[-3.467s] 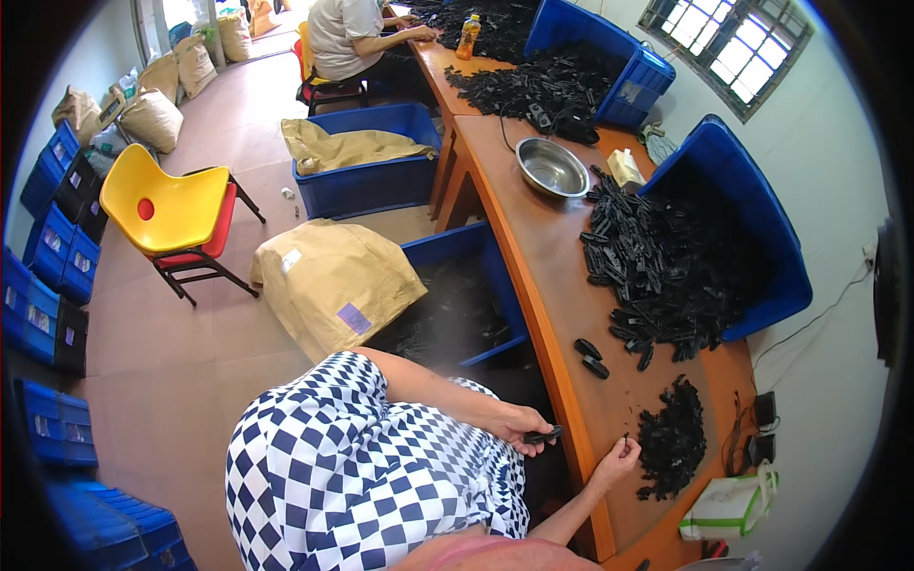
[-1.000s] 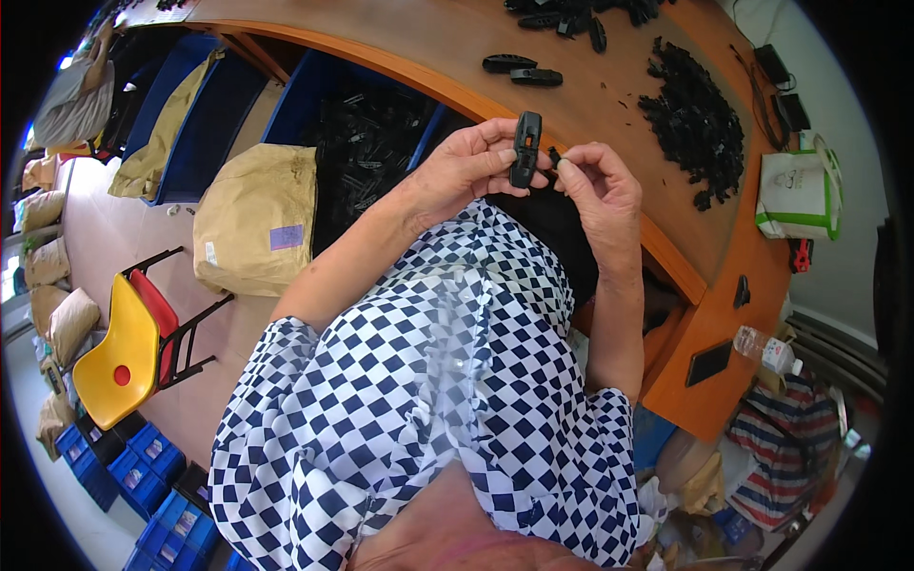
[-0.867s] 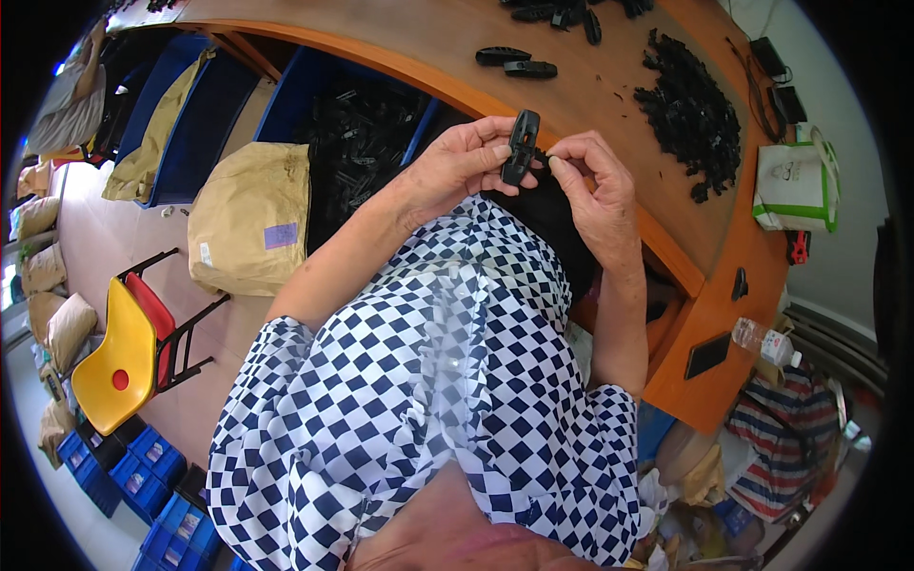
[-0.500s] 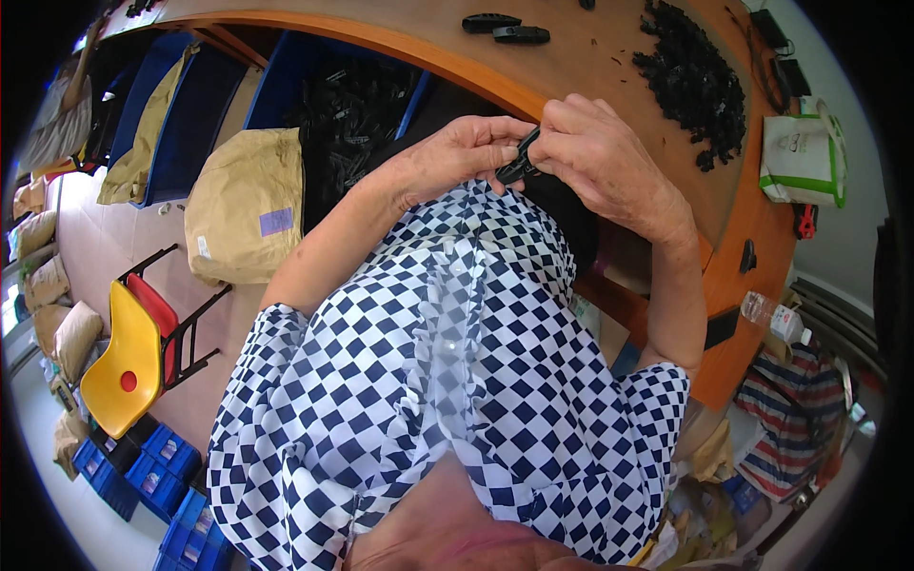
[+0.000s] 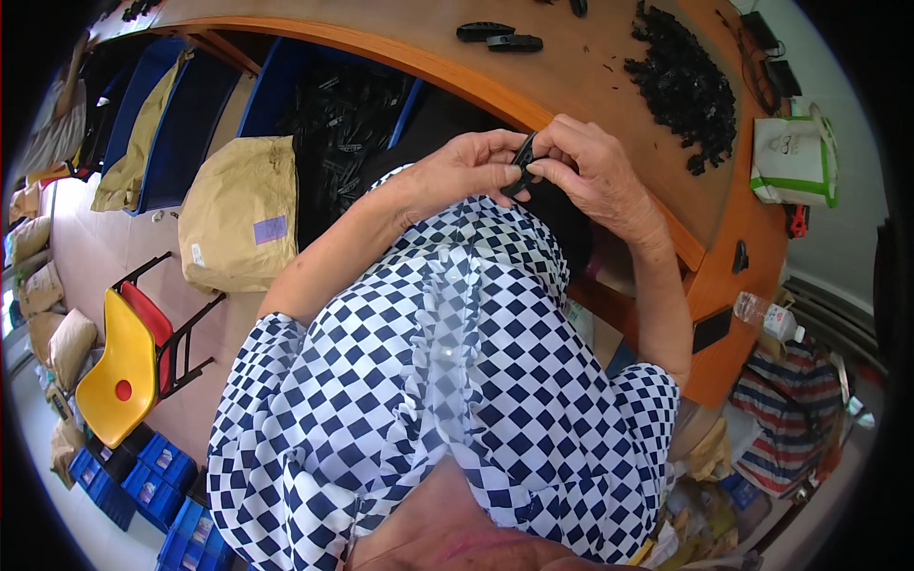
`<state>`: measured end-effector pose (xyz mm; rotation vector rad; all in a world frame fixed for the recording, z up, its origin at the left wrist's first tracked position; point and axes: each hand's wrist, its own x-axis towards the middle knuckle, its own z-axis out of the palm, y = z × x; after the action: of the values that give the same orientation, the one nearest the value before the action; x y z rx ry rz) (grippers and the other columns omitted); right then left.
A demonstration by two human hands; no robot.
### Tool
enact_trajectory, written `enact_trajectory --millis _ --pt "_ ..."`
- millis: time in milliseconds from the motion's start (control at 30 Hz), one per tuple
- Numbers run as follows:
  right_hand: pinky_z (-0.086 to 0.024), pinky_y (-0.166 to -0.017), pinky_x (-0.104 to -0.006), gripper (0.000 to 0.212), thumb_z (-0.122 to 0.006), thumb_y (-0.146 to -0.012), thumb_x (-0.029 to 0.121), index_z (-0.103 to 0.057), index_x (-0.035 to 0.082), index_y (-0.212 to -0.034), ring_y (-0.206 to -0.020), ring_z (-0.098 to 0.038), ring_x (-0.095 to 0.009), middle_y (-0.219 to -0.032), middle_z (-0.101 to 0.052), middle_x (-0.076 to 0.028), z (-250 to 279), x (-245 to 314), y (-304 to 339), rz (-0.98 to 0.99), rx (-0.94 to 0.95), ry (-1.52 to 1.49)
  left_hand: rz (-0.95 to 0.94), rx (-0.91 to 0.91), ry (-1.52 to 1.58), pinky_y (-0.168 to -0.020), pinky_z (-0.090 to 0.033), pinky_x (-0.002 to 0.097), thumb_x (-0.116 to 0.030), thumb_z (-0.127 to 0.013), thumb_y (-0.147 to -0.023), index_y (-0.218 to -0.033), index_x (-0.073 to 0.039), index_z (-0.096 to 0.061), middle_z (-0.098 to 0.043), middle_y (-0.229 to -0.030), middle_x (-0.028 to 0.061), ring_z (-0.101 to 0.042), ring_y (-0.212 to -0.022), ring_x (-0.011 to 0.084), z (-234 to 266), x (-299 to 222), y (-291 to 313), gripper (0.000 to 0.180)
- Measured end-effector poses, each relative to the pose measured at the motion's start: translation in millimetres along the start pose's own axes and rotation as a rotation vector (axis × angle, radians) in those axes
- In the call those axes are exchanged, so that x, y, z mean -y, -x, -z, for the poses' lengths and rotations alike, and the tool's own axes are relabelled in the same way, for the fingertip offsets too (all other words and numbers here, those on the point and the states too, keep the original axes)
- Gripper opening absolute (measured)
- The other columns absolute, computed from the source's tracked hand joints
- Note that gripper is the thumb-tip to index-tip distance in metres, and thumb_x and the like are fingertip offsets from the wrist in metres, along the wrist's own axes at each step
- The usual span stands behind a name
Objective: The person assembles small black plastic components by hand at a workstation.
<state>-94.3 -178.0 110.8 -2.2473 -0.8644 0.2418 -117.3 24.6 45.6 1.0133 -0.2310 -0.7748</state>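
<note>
A long, narrow black plastic piece (image 5: pixel 523 164) is between my two hands, just in front of the wooden table's edge and above my lap. My left hand (image 5: pixel 466 167) pinches it from the left, thumb on top. The thumb and bent fingers of my right hand (image 5: pixel 592 169) close on its right side. Fingers hide part of the piece, so its exact kind is unclear. Two similar black pieces, one a slim oval (image 5: pixel 484 32) and one more bar-shaped (image 5: pixel 515 44), lie on the table beyond my hands. A heap of small black parts (image 5: pixel 681 90) spreads to their right.
A blue bin (image 5: pixel 262 90) of black pieces stands left of my hands, beside a brown paper sack (image 5: pixel 240 217). Further left is a yellow chair (image 5: pixel 116 371). A white-green bag (image 5: pixel 792 162) and clear bottle (image 5: pixel 764 314) are at the right. Blue boxes (image 5: pixel 157 476) sit lower left.
My right hand has come down slightly, and its thumb now shows against the black piece. The piece stands more upright. The whole view has shifted a little.
</note>
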Motion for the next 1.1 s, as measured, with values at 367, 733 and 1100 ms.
enact_trajectory --millis 367,733,1100 --pt "-0.049 -0.066 -0.0209 0.008 -0.065 -0.086 0.001 -0.059 -0.001 -0.091 -0.073 -0.060 -0.009 -0.081 -0.060 -0.001 -75.0 -8.4 18.9 -0.317 -0.643 -0.825 -0.266 -0.200 -0.197 -0.082 -0.054 0.0252 0.000 -0.055 -0.092 -0.131 0.001 -0.039 -0.057 -0.109 0.0087 -0.061 -0.098 0.0134 -9.2 12.0 -10.0 0.043" --pt "-0.038 -0.061 -0.0172 0.009 -0.066 -0.087 0.011 -0.063 0.003 -0.090 -0.066 -0.050 -0.004 -0.077 -0.061 0.000 -63.8 -7.5 30.6 -0.430 -0.501 -1.155 -0.232 -0.115 -0.268 -0.086 -0.054 0.0294 -0.008 -0.056 -0.093 -0.140 -0.005 -0.034 -0.055 -0.119 0.0109 -0.061 -0.105 0.0180 -8.3 12.0 -3.6 0.052" --pt "-0.044 -0.068 -0.0180 0.009 -0.066 -0.087 0.008 -0.061 0.001 -0.089 -0.074 -0.054 -0.006 -0.087 -0.061 -0.002 -77.5 -19.0 24.5 -0.377 -0.581 -0.861 -0.313 -0.180 -0.547 -0.084 -0.053 0.0298 -0.002 -0.059 -0.089 -0.137 0.000 -0.035 -0.056 -0.112 0.0133 -0.060 -0.101 0.0177 -5.1 16.5 -7.0 0.054"
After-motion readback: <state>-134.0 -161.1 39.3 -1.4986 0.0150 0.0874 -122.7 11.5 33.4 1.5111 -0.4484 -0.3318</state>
